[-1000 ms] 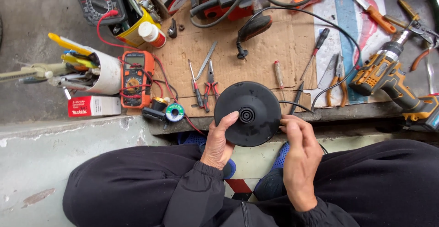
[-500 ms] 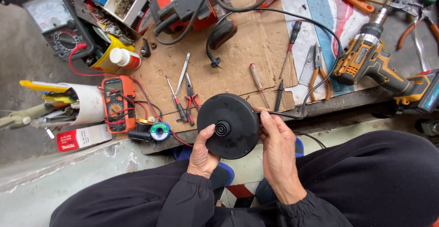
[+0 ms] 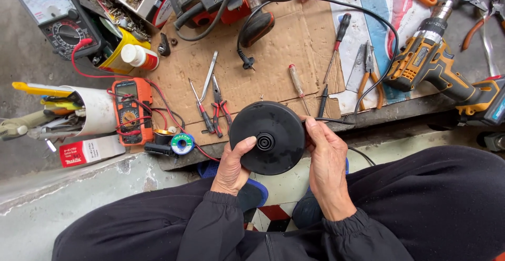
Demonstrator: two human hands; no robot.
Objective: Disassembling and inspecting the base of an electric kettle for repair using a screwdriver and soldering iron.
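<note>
1. At far left, on the grey floor: an analog meter (image 3: 44,8) with a red lead, a white tube (image 3: 94,111) stuffed with yellow-handled tools, an orange digital multimeter (image 3: 128,111) lying flat on the cardboard sheet (image 3: 273,45).
2. Just right of the multimeter: a small spool of solder (image 3: 182,144) at the cardboard's near edge; beyond it, tweezers (image 3: 209,71), a thin red-handled screwdriver (image 3: 201,108) and red-handled pliers (image 3: 220,106) lying side by side.
3. Centre, over the near edge of the cardboard: left hand (image 3: 234,166) clamped on the lower left rim of the round black base (image 3: 267,138), thumb pressed flat on its face beside the central socket.
4. Compared with a second ago: base now held lower and closer to the lap, more squarely facing the camera, its black cord (image 3: 368,90) trailing off to the right across the cardboard; grip tightened from a loose two-handed cradle to a firm hold from both sides. Judged as settling the base for close inspection or opening.
5. Right of the base: right hand (image 3: 326,161) pressed against the right rim, fingers closed over the edge where the cord leaves it.
6. Farther right: a red-handled screwdriver (image 3: 297,82), a black-handled screwdriver (image 3: 336,40), orange-gripped pliers (image 3: 368,74) on a printed sheet, and a yellow-and-black cordless drill (image 3: 436,66) on its side.
</note>
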